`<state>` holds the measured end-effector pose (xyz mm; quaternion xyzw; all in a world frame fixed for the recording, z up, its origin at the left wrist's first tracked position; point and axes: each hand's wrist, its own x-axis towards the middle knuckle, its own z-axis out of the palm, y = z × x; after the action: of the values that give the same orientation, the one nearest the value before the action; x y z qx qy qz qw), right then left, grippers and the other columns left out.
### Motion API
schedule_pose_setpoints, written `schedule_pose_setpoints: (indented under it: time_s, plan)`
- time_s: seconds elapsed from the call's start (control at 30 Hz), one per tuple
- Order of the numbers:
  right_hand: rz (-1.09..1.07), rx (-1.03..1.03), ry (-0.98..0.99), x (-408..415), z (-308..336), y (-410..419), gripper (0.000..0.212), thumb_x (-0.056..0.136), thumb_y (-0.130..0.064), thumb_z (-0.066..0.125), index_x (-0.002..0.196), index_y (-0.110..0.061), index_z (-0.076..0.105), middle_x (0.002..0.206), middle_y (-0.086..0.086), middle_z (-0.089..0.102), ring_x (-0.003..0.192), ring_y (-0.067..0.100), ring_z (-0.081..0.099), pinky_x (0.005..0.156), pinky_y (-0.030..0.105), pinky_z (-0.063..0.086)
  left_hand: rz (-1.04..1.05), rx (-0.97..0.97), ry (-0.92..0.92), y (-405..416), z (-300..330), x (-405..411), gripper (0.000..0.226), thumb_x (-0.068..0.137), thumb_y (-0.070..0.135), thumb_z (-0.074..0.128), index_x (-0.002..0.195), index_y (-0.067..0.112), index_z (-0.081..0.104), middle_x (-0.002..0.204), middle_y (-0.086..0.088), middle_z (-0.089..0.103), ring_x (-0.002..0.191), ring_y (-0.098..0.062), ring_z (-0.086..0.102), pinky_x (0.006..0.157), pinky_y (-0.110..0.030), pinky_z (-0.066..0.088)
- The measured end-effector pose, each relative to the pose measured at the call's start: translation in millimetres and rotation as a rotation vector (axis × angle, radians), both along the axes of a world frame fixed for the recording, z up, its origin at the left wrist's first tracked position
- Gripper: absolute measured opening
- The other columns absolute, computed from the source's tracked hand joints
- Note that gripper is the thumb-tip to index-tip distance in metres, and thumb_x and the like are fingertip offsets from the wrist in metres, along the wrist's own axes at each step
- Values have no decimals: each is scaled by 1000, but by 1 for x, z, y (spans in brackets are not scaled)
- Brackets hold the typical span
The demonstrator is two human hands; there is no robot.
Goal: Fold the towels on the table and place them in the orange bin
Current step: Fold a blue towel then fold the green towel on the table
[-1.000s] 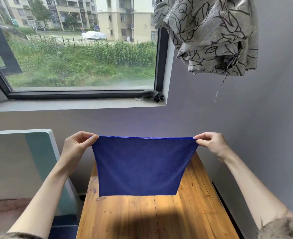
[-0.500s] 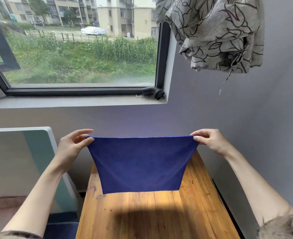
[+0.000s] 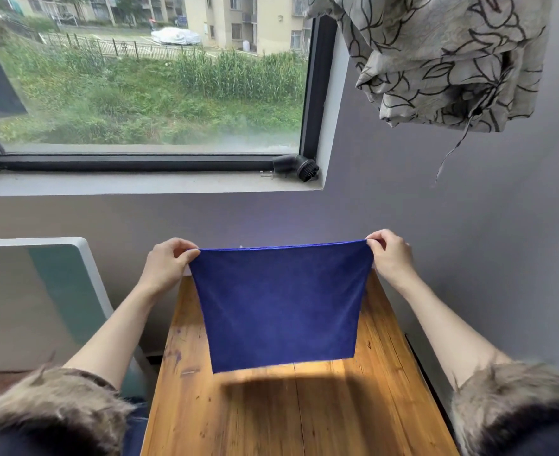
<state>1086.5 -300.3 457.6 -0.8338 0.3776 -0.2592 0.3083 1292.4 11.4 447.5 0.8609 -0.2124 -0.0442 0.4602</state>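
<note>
Holding blue towel point(image 3: 279, 307) up by its 2 top corners, stretched flat in air above far end of wooden table point(image 3: 291, 416). My left hand point(image 3: 166, 266) pinches left corner, my right hand point(image 3: 390, 256) pinches right corner. Towel's lower edge hangs free, clear of tabletop, shadow beneath.

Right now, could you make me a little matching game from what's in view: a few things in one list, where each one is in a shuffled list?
Things:
1. blue towel
2. black brush
3. patterned cloth
4. wooden table

Places:
A. on the window sill
B. under the hanging towel
C. bunched up high at the right
D. pinched by the left hand and right hand

Pairs: 1-D, 2-A, 3-C, 4-B
</note>
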Motion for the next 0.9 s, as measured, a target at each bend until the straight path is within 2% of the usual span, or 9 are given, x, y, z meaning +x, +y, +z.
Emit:
schedule_pose_setpoints:
  time_s: [0.2,0.27,0.37,0.47,0.53,0.67,0.77,0.83,0.9]
  plan:
    - [-14,17,-255,-5,14,-3,15,92,-6,52,97,-4,65,95,8,66,86,16,56,72,17,39,-15,-196,-85,-4,19,-8,7,89,7,59,94,8,64,87,-2,63,81,-12,58,72,-15,44]
    - [-1,40,-270,-12,11,1,14,92,-6,52,97,-5,65,91,4,63,85,15,57,67,11,41,-22,-219,-74,1,13,-15,7,89,6,60,90,11,64,84,0,63,78,-9,58,69,-9,46]
    - [42,84,-208,-32,-11,11,13,92,-6,52,96,-8,64,91,2,62,86,15,57,73,16,43,-25,-208,16,14,-14,-31,18,87,5,61,79,22,62,81,5,64,76,-6,59,70,-7,46]
    - [90,180,-97,-64,-49,25,13,92,-4,52,97,-5,64,93,5,63,87,17,58,73,13,44,-46,-102,113,35,-51,-57,21,87,5,62,77,24,63,80,7,66,73,1,59,70,-11,46]
    - [107,232,56,-87,-81,34,12,92,-6,54,94,-8,65,92,6,65,88,20,60,80,24,46,-85,15,193,51,-78,-78,16,86,7,62,78,21,65,80,6,67,66,5,58,65,-16,44]
    - [152,343,376,-126,-133,54,10,88,-7,58,85,-14,65,90,6,66,89,20,60,84,32,46,-155,210,452,84,-130,-117,12,85,7,64,77,15,67,75,0,70,72,-13,59,68,-24,42]
    - [191,489,546,-145,-155,69,9,86,-3,57,86,-6,66,88,10,64,85,20,58,84,34,47,-173,329,599,99,-156,-139,8,85,8,64,81,13,68,79,-4,70,76,-16,60,73,-27,45]
    - [177,581,591,-156,-163,76,11,86,-1,55,85,-4,66,85,10,63,80,19,57,80,33,49,-197,397,692,105,-168,-149,7,86,9,64,89,10,70,85,-7,69,79,-17,59,75,-27,48]
    - [172,661,638,-164,-166,80,15,88,2,52,80,-4,63,74,6,59,67,15,52,66,25,47,-222,445,741,108,-176,-155,9,87,10,63,91,9,70,87,-8,68,80,-16,58,75,-27,49]
